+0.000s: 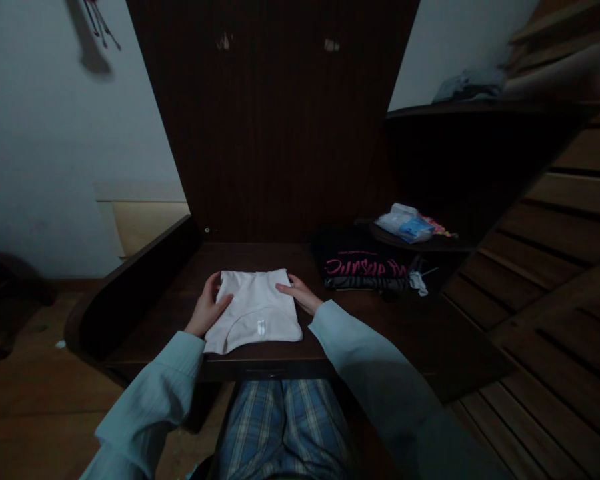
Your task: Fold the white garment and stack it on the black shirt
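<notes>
A folded white garment (254, 311) with a small label lies on the dark wooden desk (380, 327) in front of me. My left hand (207, 308) grips its left edge, thumb on top and fingers curled around the fabric. My right hand (299, 293) rests on its right edge with the fingers stretched flat along the cloth. Both arms wear light blue sleeves.
A folded black shirt with pink lettering (364, 268) lies to the right on the desk. Behind it, a plastic packet (405, 223) sits on a small shelf. A dark wardrobe (275, 120) stands behind the desk. Wooden slats (555, 267) rise at right.
</notes>
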Motion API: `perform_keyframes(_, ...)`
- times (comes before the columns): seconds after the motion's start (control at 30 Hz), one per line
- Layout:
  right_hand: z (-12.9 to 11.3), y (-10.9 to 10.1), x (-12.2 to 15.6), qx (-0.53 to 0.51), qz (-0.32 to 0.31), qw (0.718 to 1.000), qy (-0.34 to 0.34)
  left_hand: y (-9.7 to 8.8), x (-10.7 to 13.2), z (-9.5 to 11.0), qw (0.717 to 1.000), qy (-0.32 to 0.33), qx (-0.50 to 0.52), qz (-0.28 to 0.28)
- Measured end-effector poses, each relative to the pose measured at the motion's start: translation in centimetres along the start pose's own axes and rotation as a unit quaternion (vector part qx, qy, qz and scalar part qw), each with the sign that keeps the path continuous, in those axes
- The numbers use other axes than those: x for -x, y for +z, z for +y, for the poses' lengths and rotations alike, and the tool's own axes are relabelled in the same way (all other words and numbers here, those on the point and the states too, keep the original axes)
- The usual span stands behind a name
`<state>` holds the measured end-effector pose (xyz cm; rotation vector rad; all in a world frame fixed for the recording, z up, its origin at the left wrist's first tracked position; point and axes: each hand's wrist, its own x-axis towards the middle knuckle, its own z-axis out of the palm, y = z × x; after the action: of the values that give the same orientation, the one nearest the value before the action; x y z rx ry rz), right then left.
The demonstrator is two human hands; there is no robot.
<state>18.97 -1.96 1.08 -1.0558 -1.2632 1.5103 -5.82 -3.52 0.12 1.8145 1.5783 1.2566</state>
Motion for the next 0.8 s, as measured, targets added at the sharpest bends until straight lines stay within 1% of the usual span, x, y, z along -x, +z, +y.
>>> perform_keyframes(0.07,0.0,0.3,0.6,-0.04,-0.041,0.998,0.026,-0.1,-0.1,-0.4,1.0,-0.01,0.018,0.014)
perform_keyframes(0.1,0.0,0.5,0.9,-0.051,-0.047,0.997,0.04,-0.1,-0.2,-0.6,0.999,-0.017,0.017,0.022)
perform_keyframes(0.13,0.2,0.7,1.1,-0.055,-0.037,0.996,0.054,-0.2,-0.2,-0.8,0.999,-0.025,0.011,0.032)
perform_keyframes(0.2,0.8,1.2,1.6,-0.042,0.031,0.996,0.068,-0.3,-0.2,-0.8,0.998,-0.045,-0.006,0.045)
perform_keyframes(0.23,1.1,1.4,1.8,-0.021,0.07,0.996,0.059,-0.3,-0.2,-0.6,0.997,-0.053,-0.011,0.049)
perform_keyframes(0.3,1.9,1.9,2.1,0.043,0.127,0.991,0.015,-0.4,0.1,0.0,0.997,-0.058,-0.016,0.049)
perform_keyframes(0.33,2.2,2.1,2.3,0.077,0.137,0.987,-0.018,-0.5,0.4,0.3,0.997,-0.057,-0.018,0.048)
perform_keyframes(0.4,2.5,2.1,2.6,0.128,0.129,0.98,-0.076,-0.7,1.1,0.9,0.997,-0.062,-0.027,0.044)
perform_keyframes(0.47,2.4,1.8,2.9,0.153,0.106,0.976,-0.11,-0.8,2.0,1.3,0.996,-0.085,-0.025,0.031)
perform_keyframes(0.53,1.9,1.2,3.2,0.17,0.085,0.975,-0.117,-0.8,3.0,1.7,0.993,-0.114,0.01,-0.002)
perform_keyframes(0.63,0.3,-0.3,3.9,0.196,0.058,0.974,-0.098,-0.7,4.3,2.8,0.984,-0.144,0.089,-0.054)
perform_keyframes(0.73,-1.8,-2.3,5.2,0.228,0.029,0.968,-0.099,-0.2,5.2,5.0,0.977,-0.144,0.137,-0.072)
perform_keyframes(0.8,-3.3,-3.7,6.1,0.271,0.0,0.955,-0.12,0.3,6.0,6.7,0.974,-0.126,0.168,-0.085)
